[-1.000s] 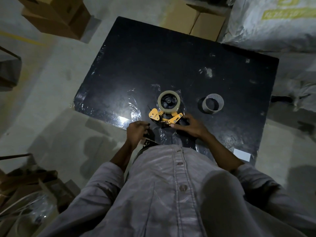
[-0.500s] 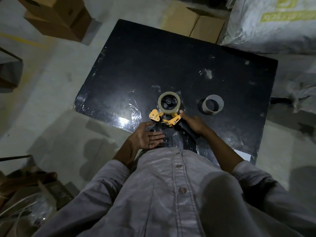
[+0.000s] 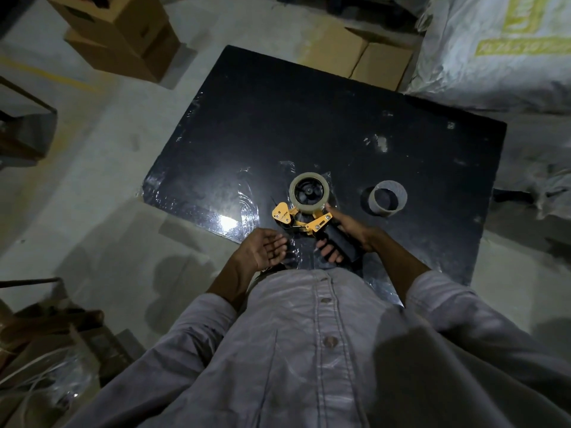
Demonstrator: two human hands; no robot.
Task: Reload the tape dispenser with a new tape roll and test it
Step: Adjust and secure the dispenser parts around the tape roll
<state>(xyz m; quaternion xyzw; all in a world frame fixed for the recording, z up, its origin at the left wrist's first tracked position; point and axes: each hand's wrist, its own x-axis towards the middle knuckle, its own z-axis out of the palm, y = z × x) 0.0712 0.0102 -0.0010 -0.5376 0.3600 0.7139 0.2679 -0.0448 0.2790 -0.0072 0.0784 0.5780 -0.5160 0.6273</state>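
Left hand [image 3: 262,249] now off dispenser [image 3: 304,219]

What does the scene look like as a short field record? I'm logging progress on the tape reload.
surface: black table, patches of clear tape stuck near its front edge
tape dispenser: yellow and black, lying on the table, handle toward the person
tape roll: mounted on the dispenser's wheel
empty core: standing on the table, right of the dispenser, apart from it
right hand: wrapped around the dispenser's black handle
left hand: open, palm up, holding nothing, left of the handle
surroundings: cardboard boxes on the floor
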